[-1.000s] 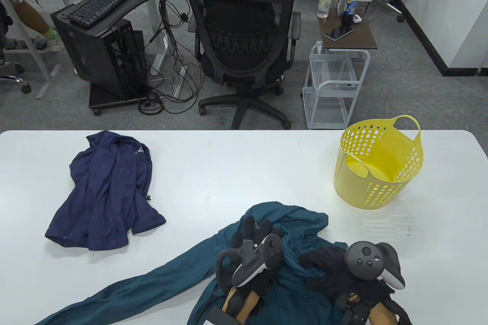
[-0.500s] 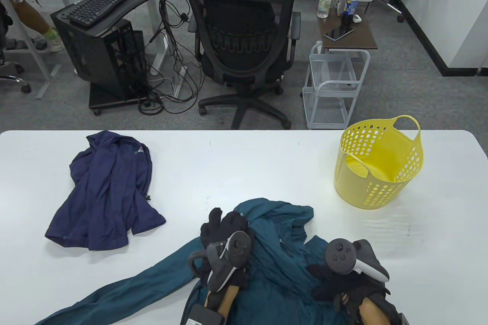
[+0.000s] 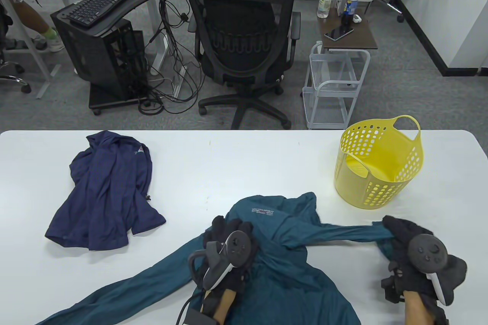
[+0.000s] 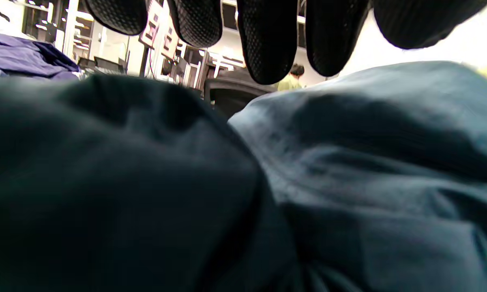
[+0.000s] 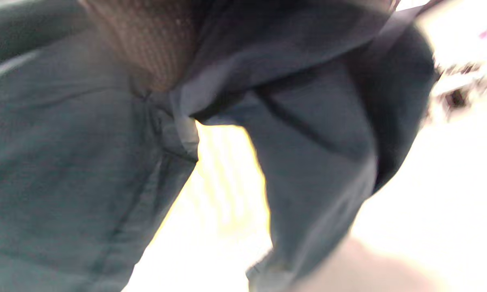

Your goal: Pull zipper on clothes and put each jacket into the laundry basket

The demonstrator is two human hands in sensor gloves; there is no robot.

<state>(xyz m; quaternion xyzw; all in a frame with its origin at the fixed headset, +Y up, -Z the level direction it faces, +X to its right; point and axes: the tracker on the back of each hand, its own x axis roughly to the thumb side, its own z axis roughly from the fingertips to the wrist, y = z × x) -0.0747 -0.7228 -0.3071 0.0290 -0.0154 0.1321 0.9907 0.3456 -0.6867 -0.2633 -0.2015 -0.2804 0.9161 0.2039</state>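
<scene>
A teal jacket (image 3: 282, 264) lies spread over the table's near middle, with a small printed mark near its collar. My left hand (image 3: 223, 228) rests on its left shoulder; the left wrist view shows the fingers (image 4: 267, 40) straight above the teal cloth (image 4: 348, 162). At the near right, my right hand (image 3: 394, 228) grips the end of a teal sleeve (image 3: 343, 231) stretched out to the right. The right wrist view is blurred and shows the bunched sleeve (image 5: 316, 154) under a finger (image 5: 154, 44). A navy jacket (image 3: 103, 188) lies crumpled at the left. No zipper pull shows.
A yellow perforated laundry basket (image 3: 377, 161) stands upright at the back right of the white table (image 3: 244, 165). The jacket's other sleeve (image 3: 126, 290) trails to the near left corner. Beyond the far edge are an office chair (image 3: 244, 35) and a wire cart (image 3: 335, 85).
My right hand has swung right, drawing a teal sleeve out straight. The jacket has opened flatter with its printed mark now showing. My left hand shifted left onto the shoulder and stays there.
</scene>
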